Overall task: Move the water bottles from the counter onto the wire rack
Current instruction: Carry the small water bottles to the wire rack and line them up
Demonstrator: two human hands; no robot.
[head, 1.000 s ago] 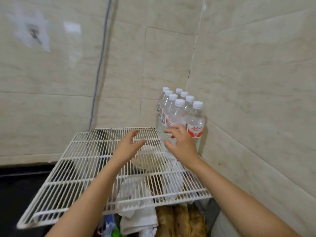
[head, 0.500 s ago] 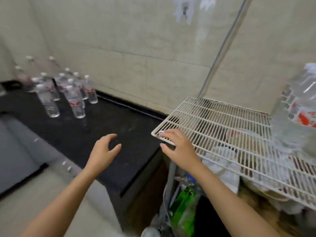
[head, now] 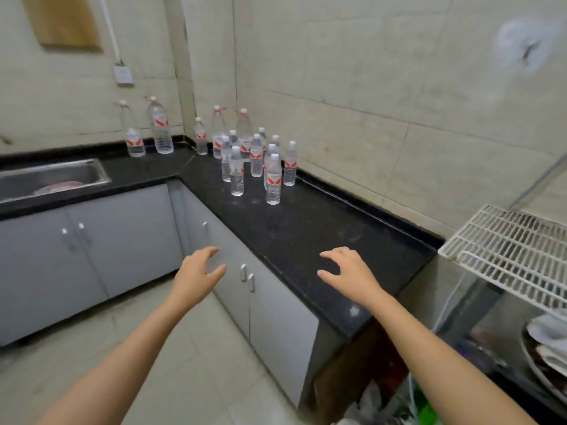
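Note:
Several small clear water bottles (head: 273, 179) with white caps and red labels stand in a cluster on the black counter (head: 306, 231), near the wall corner. Taller bottles (head: 160, 125) stand behind them along the back wall. The white wire rack (head: 509, 250) shows at the right edge, its visible part bare. My left hand (head: 196, 274) hovers in front of the grey cabinets, fingers spread and empty. My right hand (head: 349, 274) hovers over the counter's near end, fingers apart and empty. Both hands are well short of the bottles.
A steel sink (head: 52, 179) is set into the counter at the left. Grey cabinet doors (head: 122, 240) with small handles run under the counter. Bowls and plates (head: 546, 351) sit beneath the rack. A wall socket (head: 123, 74) is above the tall bottles.
The view has swung left from the rack and its bottles to the counter. My right hand left the rack's corner and is now over the counter; both hands stay empty.

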